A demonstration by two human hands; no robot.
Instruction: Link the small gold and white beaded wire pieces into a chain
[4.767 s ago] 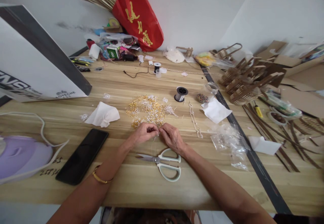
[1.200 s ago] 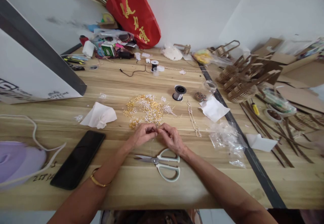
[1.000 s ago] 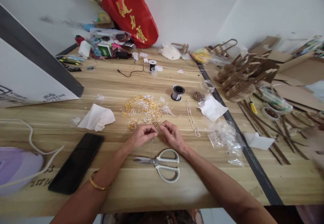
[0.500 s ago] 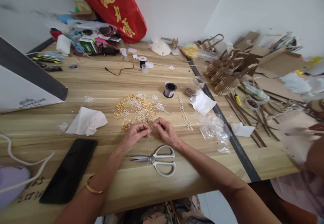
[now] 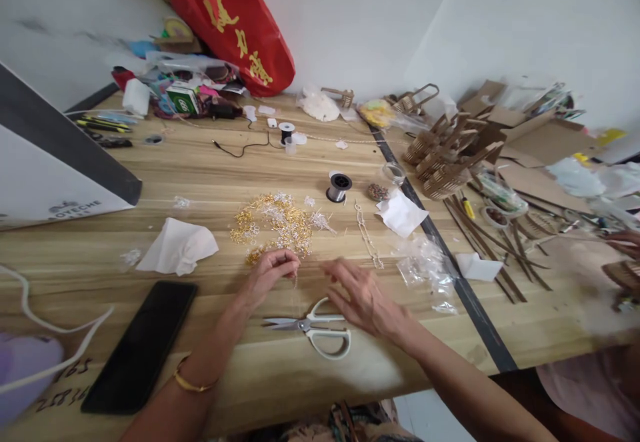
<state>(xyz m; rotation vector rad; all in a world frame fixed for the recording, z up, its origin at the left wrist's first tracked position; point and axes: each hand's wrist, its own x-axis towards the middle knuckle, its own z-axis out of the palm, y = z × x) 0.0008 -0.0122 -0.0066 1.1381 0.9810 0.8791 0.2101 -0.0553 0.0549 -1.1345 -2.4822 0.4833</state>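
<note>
Pinched between thumb and fingertips of the left hand point(image 5: 269, 275): a small pale strand point(image 5: 295, 278), dangling above the table point(image 5: 225, 155), about midway along its near edge and set in from it. Too fine to make out piece by piece. Off to the right, apart from the strand, blurred, fingers spread and with nothing visible in the grasp: the right hand point(image 5: 364, 297), partly overlapping the scissors point(image 5: 303, 325) lying close to the near edge; contact with them impossible to tell. Just beyond the left hand, toward the far edge, a loose heap of gold and clear beads point(image 5: 286, 222). Farther right, a linked chain point(image 5: 369, 245) laid lengthwise, to all appearance already made up. Toward the far edge from there, an upright spool point(image 5: 339, 189). Progress, by judgement: partway, with one chain seemingly done, a short strand under way, and plenty of loose beads left unstrung.
</note>
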